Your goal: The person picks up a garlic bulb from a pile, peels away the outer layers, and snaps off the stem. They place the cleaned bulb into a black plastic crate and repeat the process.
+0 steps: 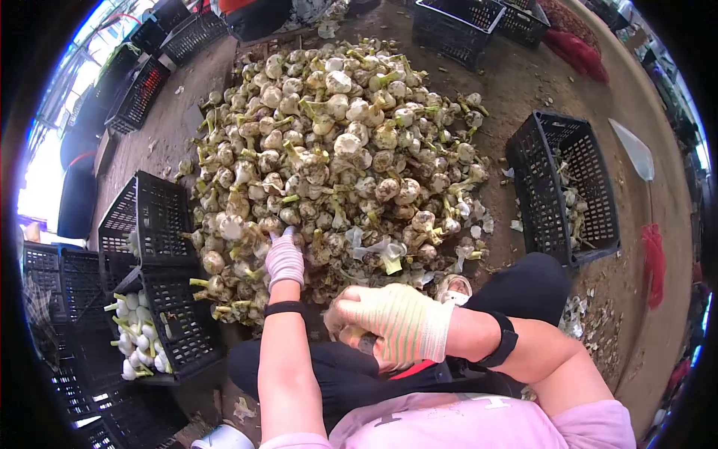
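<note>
A large heap of garlic bulbs (336, 150), many with soil and short green stems, lies on the ground in front of me. My left hand (286, 260), in a pinkish-white glove, reaches into the near left side of the heap, its fingertips touching bulbs; whether it grips one is unclear. My right hand (393, 318), in a striped cream glove, is curled in front of my lap, around something I cannot make out. Loose pale peel (380, 249) lies on the heap's near edge, just beyond my right hand.
At the left, a black crate (183, 322) holds clean white garlic (140, 337), with another black crate (161, 217) behind it. A black crate (531, 187) with some garlic stands at the right. Red net (653, 266) lies farther right. More crates (456, 34) stand beyond the heap.
</note>
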### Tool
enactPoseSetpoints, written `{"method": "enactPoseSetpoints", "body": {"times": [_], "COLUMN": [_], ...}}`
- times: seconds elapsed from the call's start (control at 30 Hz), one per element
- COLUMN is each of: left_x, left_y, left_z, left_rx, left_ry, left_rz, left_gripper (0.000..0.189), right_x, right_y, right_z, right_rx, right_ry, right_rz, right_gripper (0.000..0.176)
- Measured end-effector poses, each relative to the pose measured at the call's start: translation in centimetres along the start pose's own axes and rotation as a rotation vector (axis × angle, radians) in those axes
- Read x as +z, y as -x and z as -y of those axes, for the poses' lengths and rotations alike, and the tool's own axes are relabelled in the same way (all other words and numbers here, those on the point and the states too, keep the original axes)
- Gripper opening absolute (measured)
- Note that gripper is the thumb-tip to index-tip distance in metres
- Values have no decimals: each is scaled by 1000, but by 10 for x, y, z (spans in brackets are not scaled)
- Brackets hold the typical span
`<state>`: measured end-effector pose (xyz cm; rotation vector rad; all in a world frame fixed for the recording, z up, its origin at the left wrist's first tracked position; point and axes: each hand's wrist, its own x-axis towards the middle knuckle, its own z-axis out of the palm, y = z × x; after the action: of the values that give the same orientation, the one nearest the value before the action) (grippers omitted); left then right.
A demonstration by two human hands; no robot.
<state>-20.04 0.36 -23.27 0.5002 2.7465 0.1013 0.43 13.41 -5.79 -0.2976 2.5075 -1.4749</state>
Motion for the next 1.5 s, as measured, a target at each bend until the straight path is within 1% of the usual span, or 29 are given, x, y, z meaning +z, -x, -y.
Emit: {"method": "enactPoseSetpoints", "body": {"times": [0.03, 0.07, 0.1, 0.13, 0.17, 0.2, 0.27, 0.3, 0.33, 0.4, 0.43, 0.47, 0.53, 0.57, 0.6, 0.63, 0.67, 0.7, 0.8, 0.87, 0.93, 1.03, 1.13, 1.2, 1.27, 1.33, 1.37, 1.43, 1.5], "left_x": [10, 31, 21, 14, -17, -45, -76, -87, -101, -118, -125, -127, -123, -124, -121, -117, -113, -118, -84, -81, -85, -102, -97, -90, -86, -90, -95, -109, -122], "left_y": [-7, -19, -16, -9, 11, 30, 64, 82, 105, 139, 155, 163, 182, 188, 192, 195, 198, 206, 201, 198, 200, 208, 210, 212, 213, 218, 221, 225, 227], "left_z": [16, 40, 37, 36, 27, 20, 12, 5, -3, -15, -23, -22, -30, -31, -32, -33, -36, -49, -36, -31, -30, -45, -47, -44, -42, -47, -51, -54, -51], "left_rx": [3, 94, 189, 97, 50, 1, 248, 327, 347, 459, 430, 469, 447, 402, 403, 616, 797, 812, 740, 769, 787, 733, 729, 672, 621, 576, 534, 493, 366], "left_ry": [-6, 188, 383, 984, 1202, 1414, 1604, 1631, 1653, 1710, 1668, 1584, 1633, 1600, 1601, 1301, 975, 882, 870, 925, 738, 648, 641, 691, 853, 945, 1034, 1123, 1727], "left_rz": [-8, -90, -170, 1, 146, 297, 298, 214, 189, 257, 256, 311, 270, 249, 248, -8, -251, -338, -431, -439, -628, -724, -750, -710, -677, -636, -594, -553, -134], "left_gripper": [45, 42, 41, 38, 39, 39, 46, 55, 59, 58, 54, 55, 54, 65, 65, 74, 84, 96, 97, 94, 87, 83, 83, 84, 86, 84, 81, 79, 69], "right_x": [-3, -3, -2, -1, 4, -4, 2, -14, -10, -8, -7, -6, -2, -2, -3, -2, 0, 3, 5, -4, -3, 1, 7, 0, 3, 6, 8, 11, 9], "right_y": [1, 1, 1, 2, 0, 3, -7, -1, -4, -5, -4, -4, -1, 0, 0, 3, 4, 4, 9, 15, 16, 14, 8, 11, 10, 9, 8, 6, 5], "right_z": [2, 1, -3, -6, -5, 5, -9, 7, -2, -14, -9, -1, 6, 3, 4, 9, 9, 7, 5, 12, 12, 8, 1, 11, 7, 8, 8, 8, 9], "right_rx": [-13, -22, -76, -128, -38, 66, 151, 326, 314, 266, 225, 186, 130, 129, 127, 120, 119, 135, 132, 140, 129, 94, 20, 106, 118, 32, 32, -186, -212], "right_ry": [-25, -21, -68, -119, -242, -400, -956, -1172, -1241, -1379, -1372, -1365, -1347, -1309, -1270, -1279, -1275, -1288, -1243, -1168, -1158, -1100, -1179, -1072, -1055, -1020, -1021, -909, -810], "right_rz": [-29, -37, -161, -283, -396, -426, -556, -535, -609, -509, -476, -440, -415, -410, -405, -448, -448, -416, -343, -228, -233, -263, -315, -260, -237, -232, -229, -295, -318], "right_gripper": [39, 39, 37, 36, 31, 27, 26, 26, 29, 46, 45, 45, 43, 43, 42, 29, 29, 29, 26, 25, 25, 27, 36, 37, 36, 24, 24, 22, 21]}}
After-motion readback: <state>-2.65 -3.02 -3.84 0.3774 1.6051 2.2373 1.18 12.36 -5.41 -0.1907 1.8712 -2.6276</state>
